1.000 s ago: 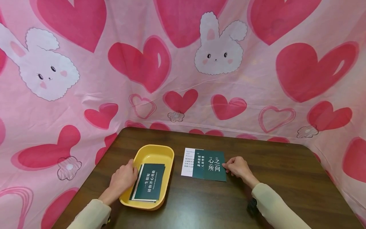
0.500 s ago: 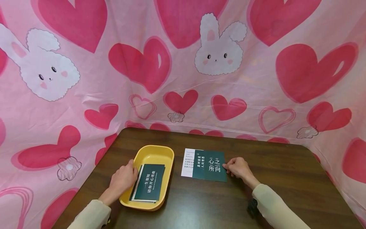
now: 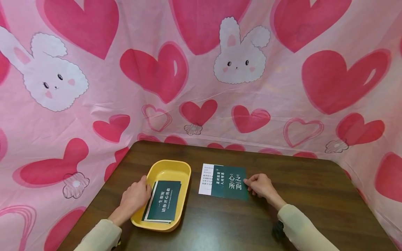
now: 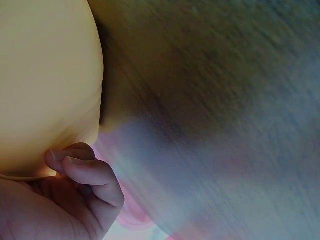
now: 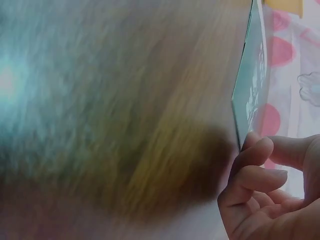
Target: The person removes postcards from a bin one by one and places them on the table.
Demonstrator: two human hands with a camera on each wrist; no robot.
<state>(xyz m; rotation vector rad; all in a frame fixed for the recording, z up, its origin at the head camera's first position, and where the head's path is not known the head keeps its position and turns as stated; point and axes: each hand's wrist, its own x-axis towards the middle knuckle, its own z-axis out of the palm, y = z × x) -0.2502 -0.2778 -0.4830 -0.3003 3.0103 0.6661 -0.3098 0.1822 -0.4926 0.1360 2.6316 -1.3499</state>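
Observation:
My left hand [image 3: 135,195] grips the left rim of a yellow plastic tray [image 3: 168,167]. In the left wrist view, curled fingers [image 4: 90,172] hold the tray's wall [image 4: 45,85]. Inside the tray lies a small stack of printed cards, a dark green one [image 3: 165,200] with white lettering on top. To the right, my right hand [image 3: 260,184] pinches the right edge of another dark green card [image 3: 230,183] between thumb and fingers. That card overlaps a white printed card [image 3: 205,179] on its left. The right wrist view shows the pinched green card [image 5: 246,95] edge-on, bent slightly.
All of it stands on a dark brown wooden table [image 3: 298,223] with rounded far corners. Pink cloth [image 3: 201,83] printed with hearts and rabbits hangs behind the table and along its sides. Tabletop lies between the tray and the cards.
The head view has tipped up very slightly. Both hands, the tray and the cards keep nearly the same places.

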